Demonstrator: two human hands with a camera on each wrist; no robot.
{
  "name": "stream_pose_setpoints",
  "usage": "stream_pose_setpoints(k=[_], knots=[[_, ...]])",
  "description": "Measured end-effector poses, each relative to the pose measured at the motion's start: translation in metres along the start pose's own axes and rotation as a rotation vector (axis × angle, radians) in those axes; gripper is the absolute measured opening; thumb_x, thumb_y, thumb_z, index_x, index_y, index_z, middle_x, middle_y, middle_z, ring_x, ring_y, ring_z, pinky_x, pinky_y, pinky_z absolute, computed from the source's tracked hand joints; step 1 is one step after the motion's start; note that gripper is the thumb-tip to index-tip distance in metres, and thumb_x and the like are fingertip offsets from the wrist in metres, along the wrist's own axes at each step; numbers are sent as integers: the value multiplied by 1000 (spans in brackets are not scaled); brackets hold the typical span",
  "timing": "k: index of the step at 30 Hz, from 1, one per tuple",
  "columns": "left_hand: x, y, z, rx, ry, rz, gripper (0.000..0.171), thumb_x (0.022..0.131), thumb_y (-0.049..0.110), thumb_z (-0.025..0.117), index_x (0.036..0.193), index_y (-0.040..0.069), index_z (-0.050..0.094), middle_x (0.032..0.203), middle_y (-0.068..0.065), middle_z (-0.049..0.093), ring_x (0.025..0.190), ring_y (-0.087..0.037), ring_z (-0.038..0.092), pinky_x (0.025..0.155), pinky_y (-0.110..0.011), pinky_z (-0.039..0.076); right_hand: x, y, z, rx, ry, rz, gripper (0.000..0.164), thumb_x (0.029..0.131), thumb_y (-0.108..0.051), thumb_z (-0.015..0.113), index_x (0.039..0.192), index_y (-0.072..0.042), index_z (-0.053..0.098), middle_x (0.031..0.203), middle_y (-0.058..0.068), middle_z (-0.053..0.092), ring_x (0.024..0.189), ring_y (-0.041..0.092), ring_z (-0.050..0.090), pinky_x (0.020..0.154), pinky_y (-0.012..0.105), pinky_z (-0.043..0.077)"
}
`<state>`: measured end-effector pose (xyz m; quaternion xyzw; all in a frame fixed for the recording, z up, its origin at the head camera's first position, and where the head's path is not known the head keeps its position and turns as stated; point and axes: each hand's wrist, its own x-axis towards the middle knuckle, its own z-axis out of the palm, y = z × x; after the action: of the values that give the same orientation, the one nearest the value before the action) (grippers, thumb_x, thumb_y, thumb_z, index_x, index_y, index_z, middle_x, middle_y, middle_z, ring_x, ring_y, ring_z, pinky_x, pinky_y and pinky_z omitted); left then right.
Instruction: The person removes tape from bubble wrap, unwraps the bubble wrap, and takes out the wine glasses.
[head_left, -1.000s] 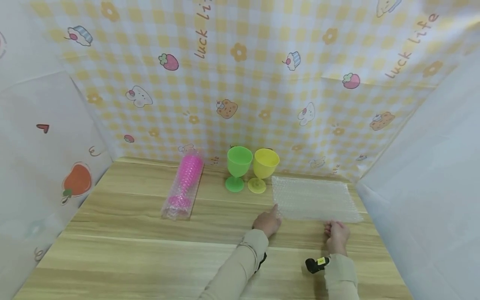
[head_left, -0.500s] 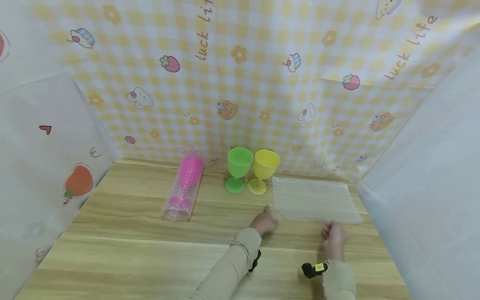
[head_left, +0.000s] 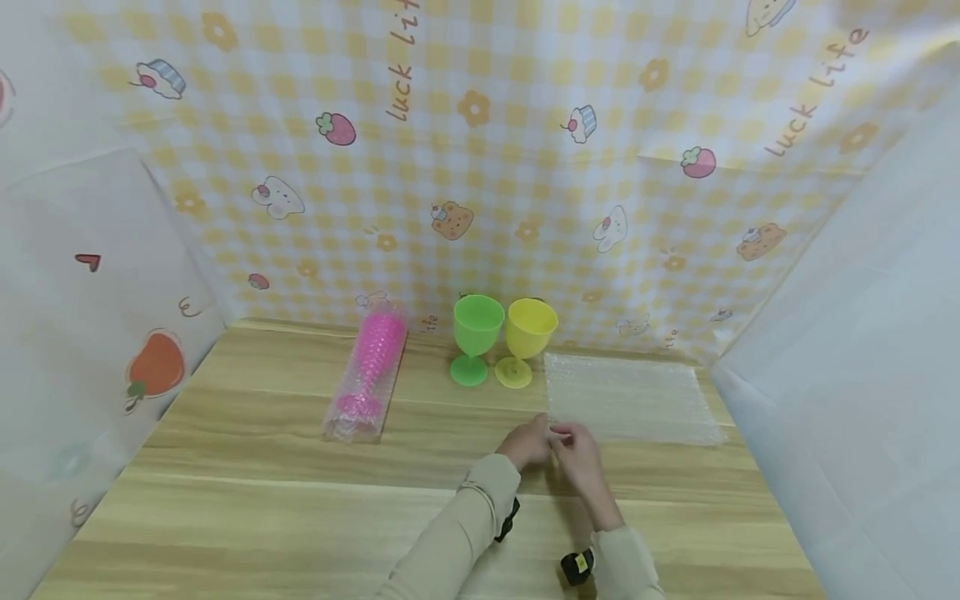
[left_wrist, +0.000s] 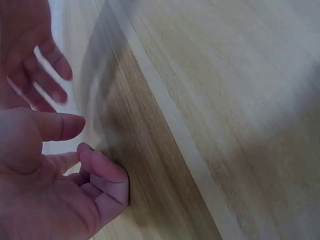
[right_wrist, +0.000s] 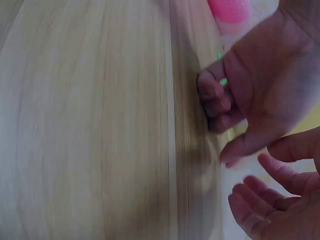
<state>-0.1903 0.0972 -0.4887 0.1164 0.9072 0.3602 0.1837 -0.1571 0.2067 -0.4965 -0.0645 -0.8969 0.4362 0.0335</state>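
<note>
A flat clear bubble-wrap sheet or bag (head_left: 630,400) lies at the right back of the table. My left hand (head_left: 527,442) rests at its front left corner, thumb straight and the last fingers bent against the wood. In the left wrist view nothing shows in the grasp of this left hand (left_wrist: 60,170). My right hand (head_left: 577,454) is right beside it, fingertips close to the left thumb; the right wrist view shows these right fingers (right_wrist: 255,200) loosely bent and apart. Between the hands the wrap's corner is hidden.
A green goblet (head_left: 478,325) and a yellow goblet (head_left: 531,327) stand upright against the patterned back wall. Left of them lies a pink goblet (head_left: 377,342) inside bubble wrap (head_left: 352,427). Side walls border the wooden table (head_left: 262,517).
My right hand has moved left from the wrap's front edge to beside my left hand. My left hand has shifted slightly left. Goblets and wrap look unmoved.
</note>
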Motion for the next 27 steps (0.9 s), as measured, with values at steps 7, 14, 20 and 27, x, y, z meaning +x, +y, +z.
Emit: stream_pose_setpoints(k=[7, 14, 20, 27], knots=[[1, -13, 0, -131, -26, -18, 58, 87, 16, 55, 141, 7, 36, 101, -22, 62, 57, -21, 54, 50, -29, 46, 6, -5, 10, -283, 47, -187, 22, 84, 0, 58, 103, 9, 64, 114, 23, 55, 104, 38, 53, 84, 48, 50], [-9, -29, -7, -304, -112, -89, 65, 85, 3, 48, 146, 12, 27, 119, -24, 54, 43, -11, 39, 42, -23, 43, 14, 3, 13, -417, -33, -198, 21, 83, -2, 61, 101, 7, 66, 109, 24, 56, 101, 40, 51, 84, 48, 49], [-34, -53, -23, -232, -97, 57, 58, 90, 13, 53, 143, 4, 31, 126, -19, 55, 81, -22, 60, 72, -35, 53, 18, 2, 9, -440, -121, -179, 24, 82, -4, 61, 103, 7, 66, 111, 24, 54, 101, 39, 48, 84, 48, 47], [-77, -92, -82, -326, 203, 169, 40, 93, 7, 49, 132, 1, 47, 96, -16, 61, 70, -24, 59, 52, -20, 48, 19, 3, 7, -398, -169, -178, 26, 83, -5, 59, 105, 7, 65, 115, 26, 52, 104, 42, 44, 87, 50, 43]])
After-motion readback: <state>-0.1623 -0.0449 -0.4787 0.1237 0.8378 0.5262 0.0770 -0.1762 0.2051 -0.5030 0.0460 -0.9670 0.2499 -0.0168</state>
